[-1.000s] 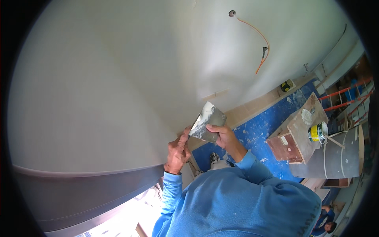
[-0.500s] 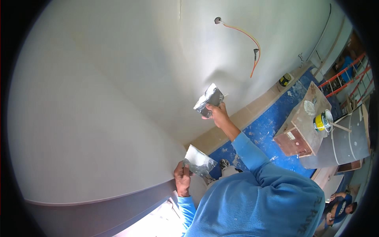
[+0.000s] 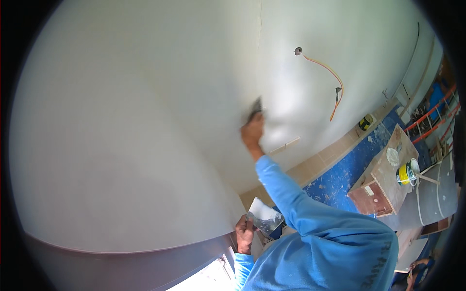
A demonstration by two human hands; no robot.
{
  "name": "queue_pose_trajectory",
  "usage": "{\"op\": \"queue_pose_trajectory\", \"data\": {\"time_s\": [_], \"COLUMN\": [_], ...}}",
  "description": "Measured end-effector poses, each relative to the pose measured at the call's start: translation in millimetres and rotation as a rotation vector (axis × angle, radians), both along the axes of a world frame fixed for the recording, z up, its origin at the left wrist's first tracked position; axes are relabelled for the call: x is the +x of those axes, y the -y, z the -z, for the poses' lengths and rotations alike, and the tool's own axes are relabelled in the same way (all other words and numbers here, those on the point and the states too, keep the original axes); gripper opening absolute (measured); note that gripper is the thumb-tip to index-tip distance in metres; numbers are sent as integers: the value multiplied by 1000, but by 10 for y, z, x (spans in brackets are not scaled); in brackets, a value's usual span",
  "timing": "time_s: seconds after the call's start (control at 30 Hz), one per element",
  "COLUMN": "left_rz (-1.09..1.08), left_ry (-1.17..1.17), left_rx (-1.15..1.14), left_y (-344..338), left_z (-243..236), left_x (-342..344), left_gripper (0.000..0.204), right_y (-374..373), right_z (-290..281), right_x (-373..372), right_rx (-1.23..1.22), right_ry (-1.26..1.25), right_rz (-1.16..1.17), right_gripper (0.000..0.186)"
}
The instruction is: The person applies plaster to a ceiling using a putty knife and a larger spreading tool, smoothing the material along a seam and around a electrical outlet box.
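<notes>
White wall (image 3: pixel 145 121) fills view, broad bare plaster toward 9 o'clock. Right hand (image 3: pixel 252 132) fingers clenched on trowel (image 3: pixel 256 107) pressed against wall. Left hand (image 3: pixel 244 233) grips putty-loaded hawk (image 3: pixel 264 217) at 6 o'clock.

Paint can (image 3: pixel 407 172) on crate (image 3: pixel 376 186), right of wall (image 3: pixel 145 121)

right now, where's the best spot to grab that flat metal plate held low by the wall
Grip the flat metal plate at its lower left edge, from below, where the left hand holds it. The broad face tilts up and carries grey putty, so fingers belong underneath.
</notes>
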State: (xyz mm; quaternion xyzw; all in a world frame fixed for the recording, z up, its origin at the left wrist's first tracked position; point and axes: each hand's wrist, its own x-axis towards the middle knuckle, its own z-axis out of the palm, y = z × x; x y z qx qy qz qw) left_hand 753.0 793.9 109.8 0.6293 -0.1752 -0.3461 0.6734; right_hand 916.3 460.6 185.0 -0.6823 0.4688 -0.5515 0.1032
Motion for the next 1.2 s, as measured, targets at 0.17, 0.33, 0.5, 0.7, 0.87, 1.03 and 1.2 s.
{"op": "queue_pose_trajectory", "data": {"time_s": [0.17,0.33,0.5,0.7,0.87,1.03,1.2], "left_rz": [-53,-73,-93,-105,-63,-121,-83], "left_ry": [-6,7,-42,-15,-28,-82,-79], "left_rx": [16,29,-1,25,-21,-14,-31], "left_y": [-204,-116,-84,-105,-40,-64,-71], "left_z": [199,199,148,112,143,119,262], "left_x": [-27,-5,-21,-29,-23,-56,-26], "left_gripper": [22,23,27,27,26,23,20], "right_y": [-1053,-380,129,120,362,265,379], "right_z": [243,755,652,341,113,-649,-1442], "right_x": [42,-445,-576,-516,-410,-338,-384], "right_rx": [302,964,1188,1135,780,557,522], "right_ry": [-145,531,977,1049,1119,1007,910], "right_rz": [-665,-711,-543,-704,-681,-754,-721], "right_gripper": [51,21,28,30,24,19,20]}}
